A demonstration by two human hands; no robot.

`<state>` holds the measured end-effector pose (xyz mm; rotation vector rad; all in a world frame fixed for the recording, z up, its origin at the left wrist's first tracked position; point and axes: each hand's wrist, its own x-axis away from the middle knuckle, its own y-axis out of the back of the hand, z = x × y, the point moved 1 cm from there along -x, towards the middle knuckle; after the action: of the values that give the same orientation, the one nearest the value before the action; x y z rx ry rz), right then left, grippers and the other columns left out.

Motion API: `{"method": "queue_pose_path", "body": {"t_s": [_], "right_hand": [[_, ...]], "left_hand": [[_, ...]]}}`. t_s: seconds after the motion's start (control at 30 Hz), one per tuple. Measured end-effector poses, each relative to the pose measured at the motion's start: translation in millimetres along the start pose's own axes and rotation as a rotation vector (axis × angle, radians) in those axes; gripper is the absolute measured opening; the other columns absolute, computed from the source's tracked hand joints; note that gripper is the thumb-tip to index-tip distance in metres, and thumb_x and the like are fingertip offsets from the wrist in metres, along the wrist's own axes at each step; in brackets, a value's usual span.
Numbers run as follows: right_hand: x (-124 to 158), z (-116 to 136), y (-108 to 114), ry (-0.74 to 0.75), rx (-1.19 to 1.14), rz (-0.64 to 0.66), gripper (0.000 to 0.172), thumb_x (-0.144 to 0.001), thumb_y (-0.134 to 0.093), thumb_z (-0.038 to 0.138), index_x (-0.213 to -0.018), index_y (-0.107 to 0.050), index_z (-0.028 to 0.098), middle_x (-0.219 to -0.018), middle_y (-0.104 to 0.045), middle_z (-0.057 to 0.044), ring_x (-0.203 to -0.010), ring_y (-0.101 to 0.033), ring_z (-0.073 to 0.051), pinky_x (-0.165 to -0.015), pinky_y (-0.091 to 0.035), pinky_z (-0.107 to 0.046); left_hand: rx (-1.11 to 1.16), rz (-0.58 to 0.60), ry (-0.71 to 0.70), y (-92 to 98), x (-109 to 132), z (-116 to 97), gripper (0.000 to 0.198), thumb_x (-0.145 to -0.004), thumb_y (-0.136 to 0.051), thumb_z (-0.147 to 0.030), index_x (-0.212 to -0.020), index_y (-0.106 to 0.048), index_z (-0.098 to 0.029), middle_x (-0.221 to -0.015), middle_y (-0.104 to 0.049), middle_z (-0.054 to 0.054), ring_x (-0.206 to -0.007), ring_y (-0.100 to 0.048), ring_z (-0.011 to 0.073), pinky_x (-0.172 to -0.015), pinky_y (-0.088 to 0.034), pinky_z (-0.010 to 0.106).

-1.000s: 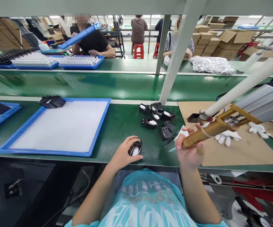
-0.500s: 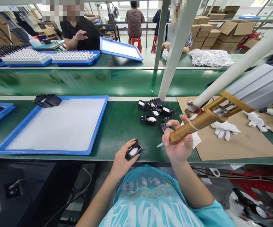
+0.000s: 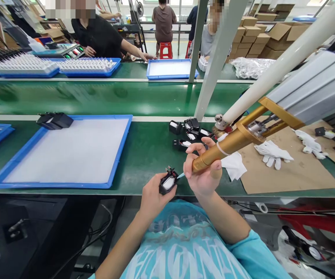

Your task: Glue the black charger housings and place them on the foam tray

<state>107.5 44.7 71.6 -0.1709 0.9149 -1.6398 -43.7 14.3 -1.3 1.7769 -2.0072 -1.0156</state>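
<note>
My left hand (image 3: 155, 195) is wrapped round a small black adapter housing (image 3: 167, 183), just above the bench's front edge. The housing is open at the top, with a white block inside and small pins and wires at its far end. My right hand (image 3: 202, 173) grips a gold-coloured glue dispensing gun (image 3: 213, 155) on a suspended arm. Its thin light-blue nozzle (image 3: 180, 176) points left and reaches the right rim of the housing; whether it touches, I cannot tell. Behind my right hand lie several similar black housings (image 3: 191, 126), partly hidden by it.
A blue-rimmed white tray (image 3: 120, 155) lies to the left, with black housings (image 3: 55, 121) at its far corner. To the right, a cardboard sheet (image 3: 289, 178) bears white gloves (image 3: 272, 154). A white post (image 3: 218, 58) rises beyond the bench. Across the line a co-worker (image 3: 103, 38) touches another tray (image 3: 170, 69).
My right hand has brought the gun left and down, nozzle to the housing. My left hand has turned and shifted the housing slightly right. The co-worker's tray has moved right and now lies flat.
</note>
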Motion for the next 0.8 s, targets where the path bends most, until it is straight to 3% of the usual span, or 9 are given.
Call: {"method": "queue_pose_path", "body": {"t_s": [0.3,0.5,0.8], "right_hand": [[1,2,3,0.057,0.004,0.017,0.032,-0.085,-0.056,0.057,-0.095,-0.051,0.027,-0.091,-0.062,0.002,-0.035,-0.050,-0.004,-0.026,-0.031,-0.018],[3,4,1,0.033,-0.023,0.022,0.038,-0.084,-0.055,0.057,-0.110,-0.052,0.029,-0.095,-0.062,0.000,-0.037,-0.050,-0.006,-0.026,-0.034,-0.021],[3,0,-7,0.027,-0.062,0.030,0.043,-0.083,-0.057,0.059,-0.114,-0.054,0.029,-0.094,-0.062,0.001,-0.037,-0.052,-0.005,-0.027,-0.034,-0.020]], "left_hand": [[0.027,0.007,-0.043,4.7,-3,-11,0.026,-0.077,-0.065,-0.033,-0.099,-0.055,-0.024,-0.085,-0.070,0.001,-0.071,-0.067,0.0167,-0.065,-0.052,0.027],[0.035,0.021,-0.010,4.7,-3,-10,0.026,-0.077,-0.065,-0.035,-0.098,-0.056,-0.024,-0.086,-0.070,0.001,-0.072,-0.067,0.0170,-0.065,-0.052,0.027],[0.007,-0.018,-0.054,-11.1,-8,-9,0.028,-0.077,-0.068,-0.032,-0.098,-0.056,-0.020,-0.086,-0.072,0.003,-0.073,-0.069,0.0176,-0.064,-0.052,0.026]]}}
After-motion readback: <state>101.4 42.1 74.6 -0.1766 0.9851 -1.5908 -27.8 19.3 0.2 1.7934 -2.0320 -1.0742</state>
